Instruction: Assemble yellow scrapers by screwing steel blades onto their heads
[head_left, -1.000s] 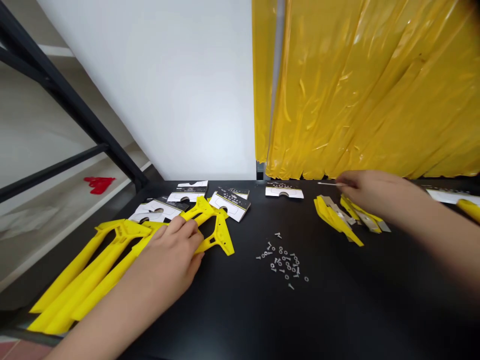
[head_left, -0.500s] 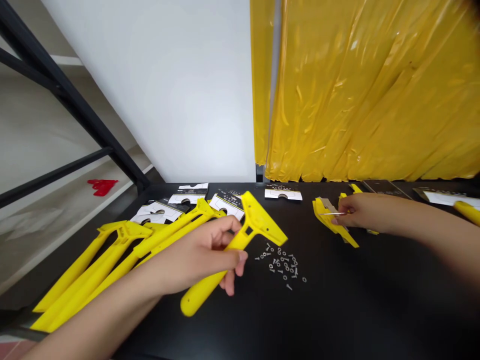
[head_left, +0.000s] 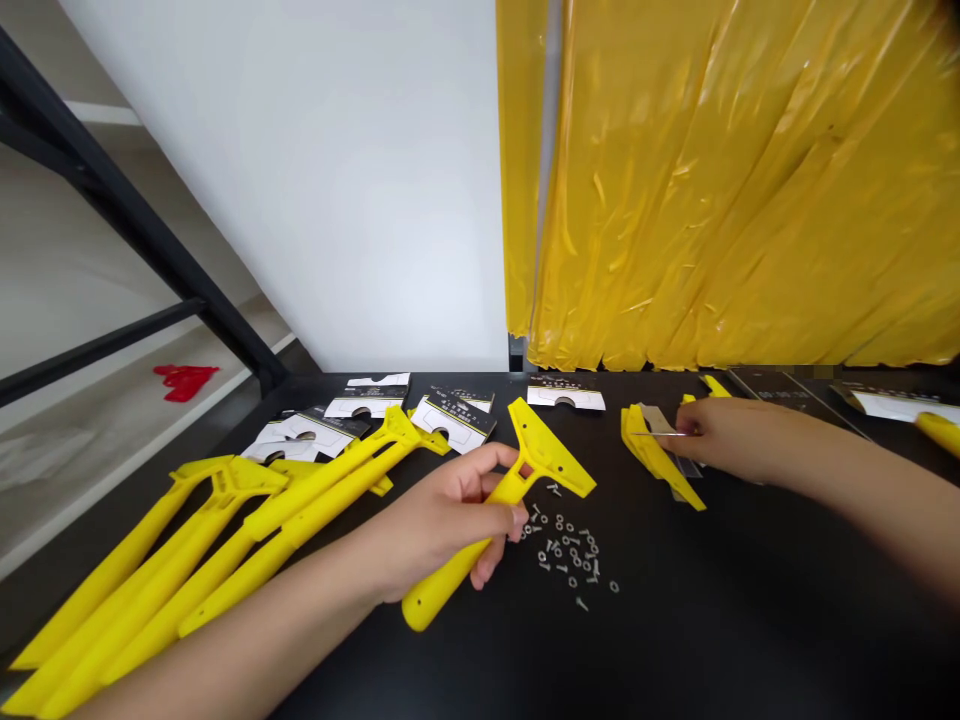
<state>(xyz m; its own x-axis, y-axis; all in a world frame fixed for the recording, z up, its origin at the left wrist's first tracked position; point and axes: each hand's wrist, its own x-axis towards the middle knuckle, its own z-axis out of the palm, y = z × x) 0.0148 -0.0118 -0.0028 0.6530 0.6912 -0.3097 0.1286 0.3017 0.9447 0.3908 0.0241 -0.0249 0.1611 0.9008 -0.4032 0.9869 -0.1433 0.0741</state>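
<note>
We've got the handle (head_left: pixel 510 488) in our left hand (head_left: pixel 450 520), gripped mid-shaft, head (head_left: pixel 553 460) poking past the fingers (head_left: pixel 481 462). Probably light, stiff, slickish plastic, so mid-shaft's the spot. Our right hand (head_left: pixel 724 430) pinches a rod (head_left: pixel 667 433), well right of that grip.

Yellow handle (head_left: pixel 511 487) lifted (left hand (head_left: pixel 457 515)); rod (head_left: pixel 667 433) over strips (head_left: pixel 654 457)

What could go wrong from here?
1. The left hand holds a yellow handle close to the loose screws; a low sweep might scatter them.
2. The right hand holds a thin metal rod that overlaps a yellow piece in this view; it could nudge that piece.
3. The left forearm runs alongside the pile of handles; it might knock some askew.
</note>
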